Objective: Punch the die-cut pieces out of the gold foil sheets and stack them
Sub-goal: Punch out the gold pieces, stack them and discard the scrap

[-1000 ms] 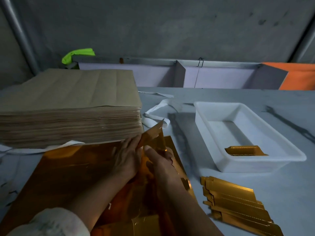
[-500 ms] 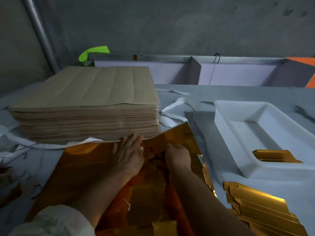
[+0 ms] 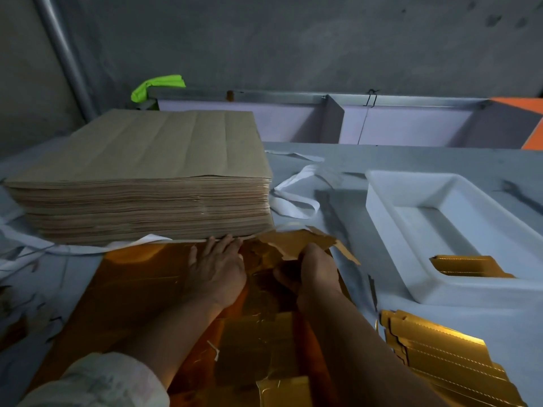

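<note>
Through the head camera, you are working on a gold sheet [image 3: 138,292] that is lying flat on the table [image 3: 440,160] right in front of you, its far edge touching the foot of the brown paper pile [image 3: 147,183]. The sheet is shining a glossy orange-gold, showing faint cut lines and crinkled, ragged foil between your hands. Your left hand [image 3: 217,274] is pressing down on it, fingers straight and close together, fingertips at the pile's base. Your right hand [image 3: 317,268] is curling its fingers around a lifted flap [image 3: 296,239] of the sheet, which is showing a dull brown back and a jagged edge. To your right, a stack [image 3: 435,356] of punched gold pieces is lying fanned on the table, just nearer than the white tray [image 3: 411,236], which is holding one more piece [image 3: 467,265].
</note>
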`<state>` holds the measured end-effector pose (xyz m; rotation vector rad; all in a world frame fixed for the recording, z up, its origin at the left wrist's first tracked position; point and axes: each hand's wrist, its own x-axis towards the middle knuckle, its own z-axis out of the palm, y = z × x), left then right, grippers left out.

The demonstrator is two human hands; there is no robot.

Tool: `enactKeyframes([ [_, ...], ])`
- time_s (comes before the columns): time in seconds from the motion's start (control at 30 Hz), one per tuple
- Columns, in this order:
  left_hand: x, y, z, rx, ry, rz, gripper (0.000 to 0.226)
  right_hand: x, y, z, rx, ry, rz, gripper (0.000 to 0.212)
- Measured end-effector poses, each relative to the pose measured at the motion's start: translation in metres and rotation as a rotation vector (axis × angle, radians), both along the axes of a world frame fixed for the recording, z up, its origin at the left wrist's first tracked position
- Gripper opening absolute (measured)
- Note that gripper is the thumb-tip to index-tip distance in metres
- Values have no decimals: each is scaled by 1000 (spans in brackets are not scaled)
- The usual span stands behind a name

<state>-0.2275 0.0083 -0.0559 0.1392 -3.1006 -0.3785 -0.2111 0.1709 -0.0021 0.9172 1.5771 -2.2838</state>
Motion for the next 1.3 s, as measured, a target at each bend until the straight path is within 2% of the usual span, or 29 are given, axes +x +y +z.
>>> enactKeyframes([
  [0.23, 2, 2, 6, -12, -38, 2, 53, 32, 13, 10, -183, 38, 101, 23],
  [0.33, 5, 1, 12, 143, -35, 15, 60, 50, 22, 9, -213, 6, 157, 23],
  [0.4, 10, 5, 25, 303, 69, 67, 56, 59, 26, 10, -234, -2, 175, 23],
  [0.47, 18, 11, 42, 353, 258, 98, 49, 64, 26, 11, -247, -5, 170, 22],
  [0.5, 23, 16, 51, 393, 285, 100, 50, 66, 26, 11, -248, -9, 163, 22],
  [0.57, 31, 24, 68, 684, 151, 155, 50, 67, 23, 12, -247, -26, 143, 18],
  [0.63, 41, 31, 79, 1072, -139, 248, 37, 69, 20, 15, -238, -33, 151, 14],
  [0.67, 45, 32, 79, 1155, -243, 259, 32, 70, 18, 15, -230, -23, 168, 13],
  [0.7, 48, 33, 79, 1166, -285, 233, 29, 72, 16, 15, -221, -1, 185, 15],
  [0.8, 52, 32, 79, 1087, -241, 211, 20, 78, 14, 9, -181, 101, 187, 29],
  [0.9, 53, 24, 85, 1094, -250, 220, 20, 80, 21, 6, -177, 104, 69, 43],
  [1.13, 61, 11, 97, 1037, -287, 166, 28, 77, 28, 6, -187, 11, -36, 29],
  [1.3, 64, 0, 105, 984, -390, 75, 22, 73, 27, 0, -130, 16, -21, 27],
])
